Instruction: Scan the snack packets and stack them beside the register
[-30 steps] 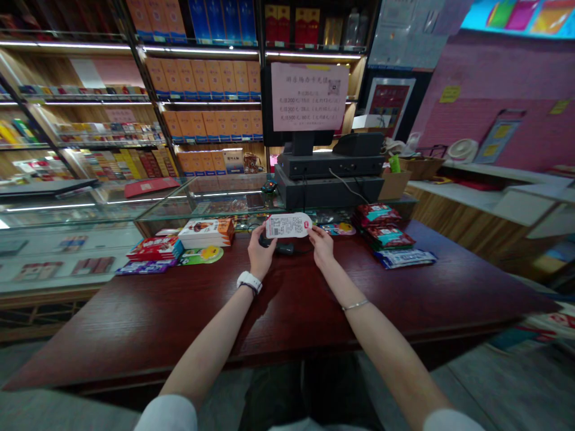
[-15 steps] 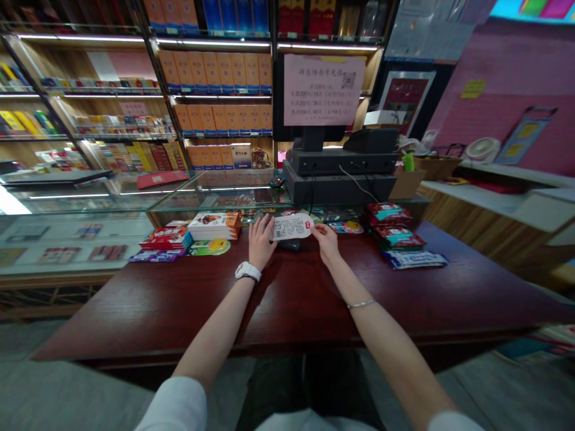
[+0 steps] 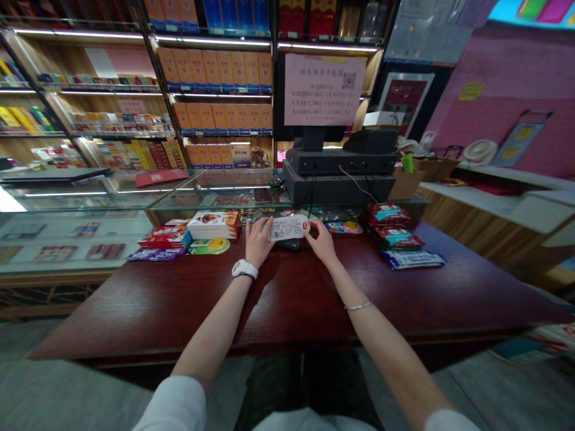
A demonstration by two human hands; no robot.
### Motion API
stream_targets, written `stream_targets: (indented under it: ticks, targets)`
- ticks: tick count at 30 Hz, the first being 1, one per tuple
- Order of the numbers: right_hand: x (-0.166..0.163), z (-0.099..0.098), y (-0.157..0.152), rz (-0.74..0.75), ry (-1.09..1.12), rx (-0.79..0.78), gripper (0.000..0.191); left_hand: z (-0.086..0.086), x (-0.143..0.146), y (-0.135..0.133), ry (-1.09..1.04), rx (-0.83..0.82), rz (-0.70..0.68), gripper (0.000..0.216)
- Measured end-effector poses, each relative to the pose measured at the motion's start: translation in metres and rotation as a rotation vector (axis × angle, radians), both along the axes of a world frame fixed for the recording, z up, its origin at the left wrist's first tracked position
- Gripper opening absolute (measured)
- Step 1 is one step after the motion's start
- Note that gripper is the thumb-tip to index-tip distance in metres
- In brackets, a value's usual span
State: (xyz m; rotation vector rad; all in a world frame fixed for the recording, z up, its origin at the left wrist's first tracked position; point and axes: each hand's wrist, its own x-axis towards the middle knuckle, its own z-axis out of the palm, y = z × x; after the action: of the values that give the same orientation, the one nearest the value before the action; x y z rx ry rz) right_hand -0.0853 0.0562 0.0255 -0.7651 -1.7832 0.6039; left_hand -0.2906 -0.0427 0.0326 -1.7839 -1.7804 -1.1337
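Note:
A white oval packet (image 3: pixel 290 228) with small print and a red mark is held flat between both hands, low over a dark scanner (image 3: pixel 287 243) at the far side of the dark red counter (image 3: pixel 287 299). My left hand (image 3: pixel 257 240), with a white watch on its wrist, grips the packet's left end. My right hand (image 3: pixel 320 239), a thin bracelet on the forearm, pinches its right end.
Snack packs lie left of my hands: a white-orange box (image 3: pixel 214 224), red packs (image 3: pixel 166 237) and a green disc (image 3: pixel 209 245). Stacked red-teal packs (image 3: pixel 393 233) lie to the right. A black till (image 3: pixel 339 173) with a paper notice stands behind, beside glass cases and stocked shelves.
The packet has come down from a raised, upright position to just above the scanner. Both hands moved forward and down with it. The camera shifted slightly.

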Motion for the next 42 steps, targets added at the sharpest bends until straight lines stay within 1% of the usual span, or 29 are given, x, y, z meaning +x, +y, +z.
stream_targets:
  ticks: [3, 5, 7, 9, 12, 16, 22, 25, 30, 33, 36, 42]
  targets:
    - [-0.001, 0.001, -0.011, -0.058, -0.324, 0.194, 0.061, 0.000, 0.000, -0.001, 0.009, -0.009, -0.012, 0.063]
    - [-0.003, 0.001, -0.017, -0.102, -0.507, 0.288, 0.071, 0.000, 0.001, -0.002, 0.025, -0.025, -0.040, 0.061]
    - [-0.004, 0.002, -0.022, -0.136, -0.629, 0.347, 0.074, 0.000, 0.003, -0.003, 0.044, -0.045, -0.069, 0.060]
    - [-0.005, 0.003, -0.024, -0.147, -0.687, 0.374, 0.073, 0.000, 0.004, -0.003, 0.055, -0.059, -0.082, 0.060]
    - [-0.005, 0.004, -0.023, -0.144, -0.695, 0.383, 0.068, -0.001, 0.006, -0.003, 0.058, -0.072, -0.083, 0.061]
    - [-0.005, 0.004, -0.023, -0.141, -0.653, 0.389, 0.063, -0.001, 0.006, -0.004, 0.079, -0.072, -0.084, 0.064]
    - [-0.004, 0.006, -0.024, -0.149, -0.642, 0.393, 0.063, 0.001, 0.009, -0.006, 0.122, -0.067, -0.075, 0.074]
    - [-0.005, 0.005, -0.023, -0.134, -0.661, 0.400, 0.065, 0.001, 0.009, -0.006, 0.120, -0.067, -0.060, 0.073]
    - [-0.007, 0.002, -0.020, -0.125, -0.666, 0.395, 0.066, 0.004, 0.006, -0.008, 0.102, -0.048, -0.079, 0.068]
    - [-0.009, 0.001, -0.022, -0.094, -0.625, 0.408, 0.065, 0.008, 0.000, -0.010, 0.089, -0.029, -0.074, 0.069]
    - [-0.011, 0.001, -0.026, -0.046, -0.590, 0.427, 0.062, 0.009, -0.011, -0.011, 0.062, 0.006, -0.035, 0.069]
    - [-0.021, 0.000, -0.032, 0.088, -0.622, 0.413, 0.063, 0.002, -0.039, -0.009, -0.040, 0.062, 0.076, 0.066]
